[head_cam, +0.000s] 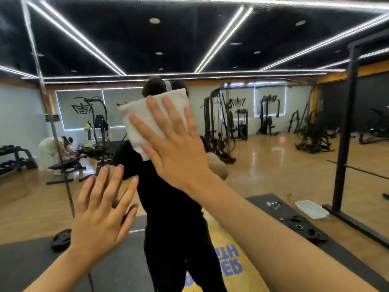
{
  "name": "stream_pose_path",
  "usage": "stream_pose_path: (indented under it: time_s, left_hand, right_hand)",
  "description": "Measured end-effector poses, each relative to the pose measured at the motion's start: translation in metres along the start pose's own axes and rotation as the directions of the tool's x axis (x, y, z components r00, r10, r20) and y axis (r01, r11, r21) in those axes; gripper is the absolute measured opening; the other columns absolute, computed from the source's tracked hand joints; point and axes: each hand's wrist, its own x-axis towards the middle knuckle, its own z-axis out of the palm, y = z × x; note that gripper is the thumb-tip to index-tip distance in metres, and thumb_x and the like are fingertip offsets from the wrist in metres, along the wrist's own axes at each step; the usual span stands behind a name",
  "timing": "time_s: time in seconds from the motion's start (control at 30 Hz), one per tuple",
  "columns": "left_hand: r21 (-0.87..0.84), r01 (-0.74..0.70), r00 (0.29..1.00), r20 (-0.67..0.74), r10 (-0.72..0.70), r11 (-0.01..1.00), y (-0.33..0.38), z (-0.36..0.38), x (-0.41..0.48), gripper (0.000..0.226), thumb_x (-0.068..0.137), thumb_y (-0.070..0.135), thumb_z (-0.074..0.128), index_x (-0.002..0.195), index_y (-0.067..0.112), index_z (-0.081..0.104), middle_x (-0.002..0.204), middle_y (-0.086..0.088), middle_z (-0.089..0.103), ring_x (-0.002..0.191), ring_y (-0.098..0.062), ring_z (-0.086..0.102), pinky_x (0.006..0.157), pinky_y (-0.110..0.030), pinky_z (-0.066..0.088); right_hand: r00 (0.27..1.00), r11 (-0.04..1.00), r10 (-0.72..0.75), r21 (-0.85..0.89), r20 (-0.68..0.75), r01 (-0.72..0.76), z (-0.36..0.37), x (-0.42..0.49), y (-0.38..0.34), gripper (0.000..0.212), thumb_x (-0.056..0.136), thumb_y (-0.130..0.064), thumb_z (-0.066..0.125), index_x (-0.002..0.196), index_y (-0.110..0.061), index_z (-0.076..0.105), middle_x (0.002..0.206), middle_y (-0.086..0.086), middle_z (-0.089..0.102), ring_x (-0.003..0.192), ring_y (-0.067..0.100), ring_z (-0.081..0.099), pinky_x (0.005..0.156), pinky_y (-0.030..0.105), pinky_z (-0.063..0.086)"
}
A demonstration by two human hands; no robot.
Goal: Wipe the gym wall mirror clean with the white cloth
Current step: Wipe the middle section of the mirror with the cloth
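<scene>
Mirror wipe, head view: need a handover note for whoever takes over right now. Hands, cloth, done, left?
Right hand: flat, fingers straight, pressing the white cloth against the mirror, upper centre of view.
Left hand: open, fingers spread, fingertips on the mirror lower left, holding nothing.
Done: wiping is under way; how much is already clean cannot be told.
Left: work the cloth over the rest of the mirror.

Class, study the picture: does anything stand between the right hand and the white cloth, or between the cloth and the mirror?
Nothing visible does. The right hand lies with straight fingers directly on the folded white cloth, which sits flat against the wall mirror. The left hand rests on the glass lower down, apart from the cloth.
</scene>
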Motion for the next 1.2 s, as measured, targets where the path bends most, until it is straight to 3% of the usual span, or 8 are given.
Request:
stream_pose_path:
  time_s: [0.1,0.3,0.43,0.53,0.77,0.97,1.13,1.2]
  left_hand:
    - [0.013,0.001,1.0,0.014,-0.002,1.0,-0.003,0.0,0.0,0.066,0.101,0.04,0.051,0.161,0.015,0.04,0.169,-0.024,0.029,0.158,-0.044,0.025,0.125,-0.06,0.022]
    - [-0.098,0.116,0.993,0.038,-0.112,0.988,0.009,-0.01,0.007,0.061,0.1,0.038,0.049,0.156,0.015,0.046,0.166,-0.025,0.034,0.156,-0.045,0.027,0.126,-0.06,0.02]
    - [-0.19,0.238,0.969,-0.015,-0.245,0.952,0.044,-0.018,0.033,0.054,0.092,0.029,0.053,0.142,0.009,0.054,0.154,-0.031,0.042,0.146,-0.051,0.036,0.125,-0.053,0.017]
    - [-0.236,0.164,0.984,-0.024,-0.175,0.958,0.093,-0.01,0.066,0.06,0.093,0.031,0.054,0.15,0.011,0.046,0.158,-0.027,0.036,0.15,-0.045,0.033,0.127,-0.057,0.017]
    - [-0.058,0.111,0.992,0.061,-0.108,0.992,0.143,0.014,0.097,0.07,0.101,0.043,0.043,0.165,0.017,0.031,0.175,-0.017,0.016,0.162,-0.036,0.016,0.129,-0.058,0.014]
    - [0.029,0.096,0.995,0.028,-0.097,0.995,0.145,0.023,0.095,0.067,0.103,0.046,0.04,0.162,0.015,0.037,0.175,-0.018,0.016,0.162,-0.038,0.016,0.13,-0.056,0.012]
    - [0.058,0.099,0.995,0.028,-0.1,0.993,0.146,0.025,0.094,0.071,0.1,0.045,0.044,0.164,0.016,0.033,0.174,-0.02,0.018,0.161,-0.04,0.017,0.129,-0.058,0.014]
    - [0.054,0.097,0.995,0.028,-0.098,0.994,0.147,0.025,0.094,0.071,0.1,0.044,0.045,0.164,0.016,0.033,0.174,-0.02,0.018,0.161,-0.041,0.019,0.129,-0.059,0.014]
  right_hand:
    - [0.999,0.999,-0.035,-0.034,0.01,0.036,-0.009,-0.023,0.059,0.06,0.112,-0.047,0.031,0.168,-0.031,0.017,0.176,0.01,0.004,0.163,0.033,-0.002,0.128,0.061,0.005]
    - [0.981,0.979,0.192,-0.066,-0.003,-0.192,-0.024,-0.082,0.174,0.062,0.112,-0.045,0.029,0.169,-0.028,0.012,0.176,0.011,-0.003,0.163,0.033,-0.005,0.127,0.066,0.007]
    - [0.972,0.971,0.237,-0.029,-0.007,-0.237,-0.027,-0.094,0.183,0.061,0.112,-0.044,0.027,0.169,-0.028,0.011,0.176,0.011,-0.004,0.163,0.033,-0.006,0.126,0.066,0.007]
    - [0.948,0.949,0.316,0.023,-0.035,-0.315,-0.024,-0.09,0.167,0.061,0.113,-0.046,0.022,0.169,-0.028,0.007,0.176,0.011,-0.006,0.162,0.033,-0.009,0.128,0.064,0.002]
    - [0.991,0.993,0.117,0.018,-0.06,-0.116,-0.031,-0.11,0.229,0.059,0.113,-0.047,0.024,0.169,-0.029,0.016,0.176,0.01,0.003,0.163,0.032,-0.002,0.129,0.06,0.002]
    - [0.917,0.917,0.398,-0.024,-0.026,-0.399,-0.06,-0.158,0.344,0.063,0.112,-0.05,0.017,0.169,-0.027,0.005,0.176,0.01,-0.007,0.162,0.03,-0.008,0.129,0.062,-0.001]
    - [0.749,0.755,0.656,0.084,-0.093,-0.65,-0.052,-0.118,0.298,0.062,0.113,-0.05,0.013,0.168,-0.029,-0.008,0.175,0.011,-0.013,0.161,0.036,-0.011,0.126,0.067,0.002]
    - [0.782,0.795,0.606,0.116,-0.144,-0.595,-0.043,-0.08,0.252,0.062,0.113,-0.049,0.013,0.169,-0.026,-0.002,0.176,0.014,-0.009,0.161,0.038,-0.009,0.126,0.068,0.0]
